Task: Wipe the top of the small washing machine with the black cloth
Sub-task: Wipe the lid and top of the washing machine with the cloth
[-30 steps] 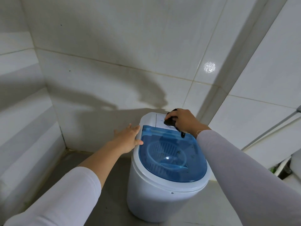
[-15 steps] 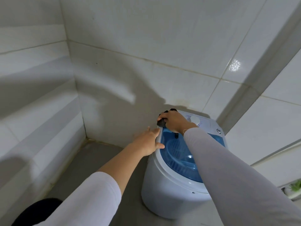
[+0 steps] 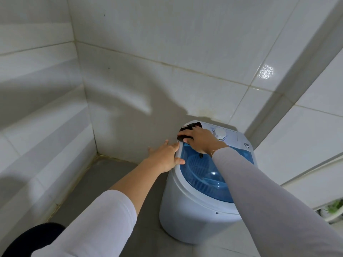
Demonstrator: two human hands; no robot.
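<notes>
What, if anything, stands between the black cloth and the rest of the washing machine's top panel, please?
The white dial rises from the panel just right of the right hand pressing the black cloth; the cloth must go around it. Otherwise nothing visible blocks the washing machine top.

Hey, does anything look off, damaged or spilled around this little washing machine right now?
Nothing spilled or broken shows. The washing machine stands upright, blue lid shut. Only oddity: a faint yellowish stain on the wall tile just behind it.

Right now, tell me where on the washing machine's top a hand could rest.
Free: the blue lid between both arms. Crowded: the back panel, where the right hand presses the black cloth beside the dial; the left hand grips the left rim.
</notes>
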